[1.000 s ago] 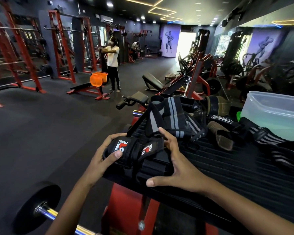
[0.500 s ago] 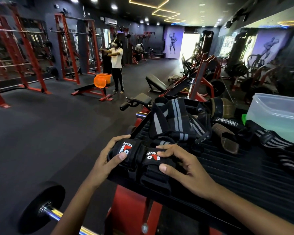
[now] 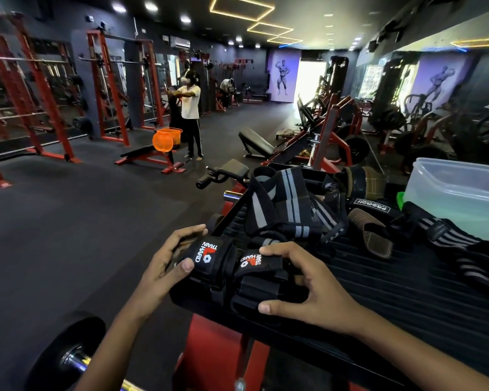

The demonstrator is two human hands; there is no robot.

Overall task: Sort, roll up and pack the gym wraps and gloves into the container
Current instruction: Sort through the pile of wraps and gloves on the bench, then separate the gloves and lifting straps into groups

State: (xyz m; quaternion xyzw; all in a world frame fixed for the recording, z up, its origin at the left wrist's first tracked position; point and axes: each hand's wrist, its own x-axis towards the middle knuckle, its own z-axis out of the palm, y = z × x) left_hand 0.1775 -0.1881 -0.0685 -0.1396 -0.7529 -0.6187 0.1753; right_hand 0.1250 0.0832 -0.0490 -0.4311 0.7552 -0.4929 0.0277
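So both hands are on a pair of black gloves with "TRAIN HARD" printed on the straps, sitting at the near-left corner of a black ribbed platform. The left hand is curled around the left glove, fingers over the far side and thumb pressing on the top by the logo, so it's got a proper grip. The right hand is spread wider over the right glove, fingers draped across the top strap and thumb hooked round the near edge, holding it down more than squeezing it.

Just past the hands there's a messy pile of black wraps with grey stripes, all loose and draped over each other. To the right of that pile lies a brown leather grip pad, and beyond it a strap with a white-lettered label. More striped wraps trail off further right of the right hand.

The container, a translucent plastic tub, sits well off to the right and beyond the right hand, at the far end of the platform. Can't tell what's inside from here.

Below the left arm there's a barbell with a black plate.
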